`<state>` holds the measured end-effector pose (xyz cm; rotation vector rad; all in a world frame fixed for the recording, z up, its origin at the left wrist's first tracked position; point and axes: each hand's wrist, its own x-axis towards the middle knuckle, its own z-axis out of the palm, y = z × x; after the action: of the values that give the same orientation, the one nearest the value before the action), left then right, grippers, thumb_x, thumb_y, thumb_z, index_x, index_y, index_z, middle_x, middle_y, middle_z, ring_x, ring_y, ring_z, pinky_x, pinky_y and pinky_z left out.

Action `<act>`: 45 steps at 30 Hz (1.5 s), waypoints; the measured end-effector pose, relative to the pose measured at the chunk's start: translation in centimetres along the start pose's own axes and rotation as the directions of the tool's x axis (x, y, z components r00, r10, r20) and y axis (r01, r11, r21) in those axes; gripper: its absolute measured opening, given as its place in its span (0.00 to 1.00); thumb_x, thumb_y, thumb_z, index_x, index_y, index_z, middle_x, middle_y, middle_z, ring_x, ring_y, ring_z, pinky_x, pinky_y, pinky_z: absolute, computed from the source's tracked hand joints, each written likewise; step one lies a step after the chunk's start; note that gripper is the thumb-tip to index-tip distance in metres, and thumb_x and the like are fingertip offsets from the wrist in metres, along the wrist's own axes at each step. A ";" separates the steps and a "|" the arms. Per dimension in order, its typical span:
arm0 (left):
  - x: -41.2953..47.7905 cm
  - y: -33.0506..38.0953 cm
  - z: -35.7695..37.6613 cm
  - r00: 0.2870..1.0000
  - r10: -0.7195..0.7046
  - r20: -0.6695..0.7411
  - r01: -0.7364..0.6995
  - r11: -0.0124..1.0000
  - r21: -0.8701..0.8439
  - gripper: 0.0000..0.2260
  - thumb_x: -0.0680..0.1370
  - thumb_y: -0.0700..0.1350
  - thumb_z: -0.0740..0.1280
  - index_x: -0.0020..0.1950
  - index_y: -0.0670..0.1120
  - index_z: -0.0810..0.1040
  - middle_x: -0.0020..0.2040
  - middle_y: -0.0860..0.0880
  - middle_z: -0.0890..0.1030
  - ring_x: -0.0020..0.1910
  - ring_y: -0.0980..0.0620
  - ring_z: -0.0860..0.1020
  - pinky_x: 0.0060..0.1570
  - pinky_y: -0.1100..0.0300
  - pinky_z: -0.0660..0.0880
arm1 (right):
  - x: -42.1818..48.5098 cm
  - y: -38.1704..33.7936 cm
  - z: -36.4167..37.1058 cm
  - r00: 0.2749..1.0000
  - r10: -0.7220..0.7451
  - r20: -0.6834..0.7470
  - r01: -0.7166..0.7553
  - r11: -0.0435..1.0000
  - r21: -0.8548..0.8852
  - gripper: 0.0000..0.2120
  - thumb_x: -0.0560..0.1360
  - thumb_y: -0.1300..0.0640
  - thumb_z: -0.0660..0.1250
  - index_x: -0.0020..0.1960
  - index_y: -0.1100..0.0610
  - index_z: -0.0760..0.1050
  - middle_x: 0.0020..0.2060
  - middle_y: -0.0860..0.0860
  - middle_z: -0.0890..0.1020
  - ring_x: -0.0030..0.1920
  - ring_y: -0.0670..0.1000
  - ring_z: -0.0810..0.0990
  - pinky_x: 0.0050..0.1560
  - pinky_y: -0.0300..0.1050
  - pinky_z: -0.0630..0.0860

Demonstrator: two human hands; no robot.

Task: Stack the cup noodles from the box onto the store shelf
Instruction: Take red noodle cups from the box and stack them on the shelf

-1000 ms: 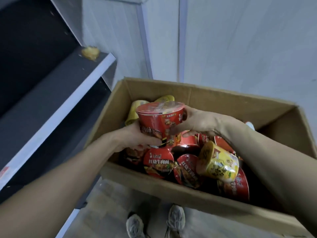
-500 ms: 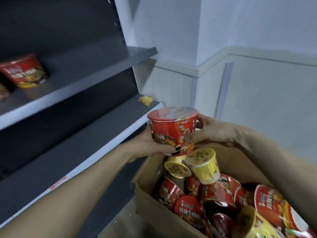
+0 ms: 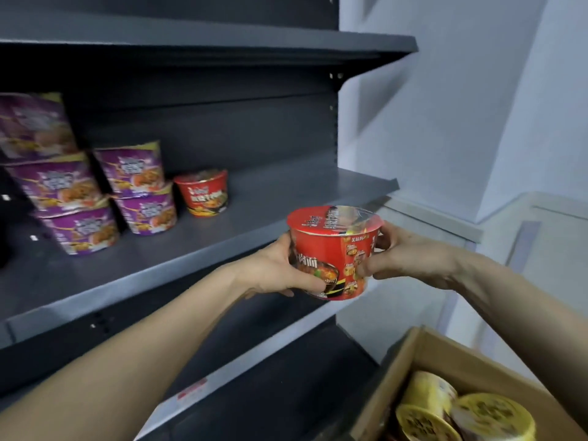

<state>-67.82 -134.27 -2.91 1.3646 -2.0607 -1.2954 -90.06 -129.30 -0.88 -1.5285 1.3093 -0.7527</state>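
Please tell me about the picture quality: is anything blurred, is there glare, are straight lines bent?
Head view: the purple cups at the left edge are smeared by blur; the red cup, held by the left hand and right hand, is sharper, its print partly readable; pale glare lies on its lid; the shelf edges fan out, a wide-angle effect.

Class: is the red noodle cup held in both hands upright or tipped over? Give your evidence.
Upright, slightly tilted: the red noodle cup has its lid on top, base below, gripped by left hand and right hand.
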 end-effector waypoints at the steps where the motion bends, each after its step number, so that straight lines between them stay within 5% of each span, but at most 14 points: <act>1: -0.4 -0.4 -1.4 1.000 0.006 -0.025 -0.006 1.000 0.004 0.42 0.68 0.43 0.79 0.74 0.53 0.58 0.63 0.56 0.75 0.61 0.55 0.76 0.55 0.50 0.80 | 1.1 -1.0 0.8 1.000 -0.008 0.016 0.008 1.000 -0.001 0.40 0.59 0.60 0.74 0.68 0.48 0.63 0.55 0.48 0.79 0.57 0.49 0.79 0.50 0.44 0.79; 6: -2.3 -2.7 -7.8 0.988 0.037 -0.153 -0.035 0.999 0.021 0.41 0.68 0.43 0.79 0.74 0.54 0.58 0.59 0.58 0.75 0.57 0.58 0.76 0.48 0.57 0.81 | 6.6 -5.4 5.3 0.999 -0.021 0.024 0.020 0.999 0.036 0.27 0.71 0.71 0.67 0.66 0.54 0.65 0.48 0.52 0.83 0.41 0.44 0.84 0.40 0.40 0.80; 10: -3.1 -4.7 -11.7 0.978 0.037 -0.208 -0.037 0.999 0.001 0.39 0.69 0.40 0.78 0.74 0.51 0.59 0.53 0.62 0.74 0.49 0.65 0.74 0.43 0.70 0.74 | 10.4 -7.5 8.4 0.998 -0.048 -0.030 0.048 0.999 0.012 0.25 0.71 0.67 0.67 0.64 0.51 0.67 0.51 0.50 0.83 0.52 0.50 0.83 0.53 0.48 0.80; 14: -3.2 -6.0 -14.7 0.967 0.021 -0.252 -0.021 1.000 0.004 0.38 0.70 0.42 0.77 0.73 0.51 0.60 0.49 0.64 0.71 0.45 0.68 0.71 0.38 0.76 0.70 | 12.8 -9.4 10.4 0.998 -0.057 -0.025 0.057 0.998 -0.014 0.25 0.73 0.67 0.65 0.65 0.50 0.65 0.55 0.51 0.81 0.54 0.50 0.81 0.50 0.47 0.80; 18: -1.9 -6.9 -17.1 0.958 0.005 -0.288 -0.009 1.000 -0.014 0.42 0.68 0.43 0.78 0.75 0.51 0.58 0.52 0.62 0.72 0.52 0.63 0.74 0.54 0.67 0.76 | 15.7 -10.7 11.4 0.997 -0.067 -0.025 0.066 0.998 -0.017 0.25 0.73 0.68 0.64 0.65 0.50 0.64 0.54 0.52 0.81 0.55 0.53 0.81 0.55 0.53 0.79; 22: 0.3 -7.5 -18.7 0.934 0.007 -0.357 -0.018 0.999 -0.029 0.46 0.66 0.44 0.80 0.76 0.51 0.55 0.62 0.55 0.74 0.62 0.55 0.74 0.66 0.55 0.71 | 19.1 -11.7 11.3 0.996 -0.085 -0.019 0.085 0.996 0.001 0.26 0.72 0.69 0.62 0.64 0.47 0.65 0.53 0.52 0.80 0.55 0.53 0.80 0.55 0.53 0.79; 29: 5.2 -6.8 -22.1 0.865 0.056 -0.499 -0.081 0.996 -0.029 0.42 0.66 0.42 0.80 0.72 0.49 0.57 0.59 0.55 0.74 0.60 0.55 0.74 0.63 0.58 0.71 | 26.7 -13.8 9.0 0.990 -0.125 -0.059 0.126 0.992 0.002 0.23 0.69 0.72 0.59 0.60 0.54 0.72 0.43 0.51 0.80 0.49 0.53 0.79 0.59 0.57 0.77; 39: 12.4 -7.4 -25.8 0.765 -0.082 -0.639 0.100 0.995 -0.008 0.44 0.63 0.53 0.81 0.71 0.50 0.59 0.65 0.51 0.74 0.64 0.49 0.74 0.65 0.47 0.73 | 35.9 -15.5 6.9 0.991 -0.129 0.020 0.130 0.991 -0.040 0.21 0.71 0.71 0.57 0.60 0.57 0.71 0.41 0.51 0.79 0.50 0.54 0.79 0.60 0.57 0.76; 45: 14.8 -8.1 -27.0 0.699 -0.155 -0.698 0.183 0.983 -0.036 0.45 0.63 0.53 0.81 0.72 0.49 0.58 0.66 0.50 0.74 0.65 0.47 0.74 0.64 0.46 0.73 | 39.8 -15.5 7.0 0.986 -0.139 0.087 0.142 0.990 -0.025 0.14 0.70 0.73 0.55 0.47 0.58 0.72 0.34 0.50 0.77 0.44 0.51 0.77 0.60 0.56 0.76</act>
<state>-51.71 -161.33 1.69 1.7478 -1.4483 -0.6182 -68.52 -166.24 5.97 -1.6731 1.1648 -0.7499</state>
